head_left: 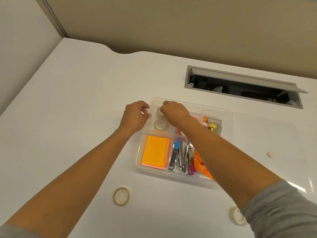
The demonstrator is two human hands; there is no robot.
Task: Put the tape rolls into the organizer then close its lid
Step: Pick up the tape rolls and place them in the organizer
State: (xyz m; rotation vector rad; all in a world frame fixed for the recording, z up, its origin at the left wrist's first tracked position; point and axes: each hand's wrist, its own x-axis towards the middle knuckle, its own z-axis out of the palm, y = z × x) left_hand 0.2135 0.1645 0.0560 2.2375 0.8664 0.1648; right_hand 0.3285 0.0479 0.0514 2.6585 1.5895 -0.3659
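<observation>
A person's right hand (173, 112), fingers curled, holds a tape roll (159, 111) low in the far-left compartment of a clear plastic organizer (228, 121). The left hand (135, 115) hovers at the organizer's left wall, fingers loosely bent and holding nothing. A second roll (160, 124) lies flat in the same compartment, nearer the person. Orange sticky notes (155, 152), staplers (181, 157) and other small supplies fill neighbouring sections; the right forearm hides part of them. Two more rolls wait on the white desk (77, 109): one (121, 196) between the arms, another (237, 215) partly behind the grey sleeve (283, 208). The transparent lid (267, 134) lies flat beside the organizer.
</observation>
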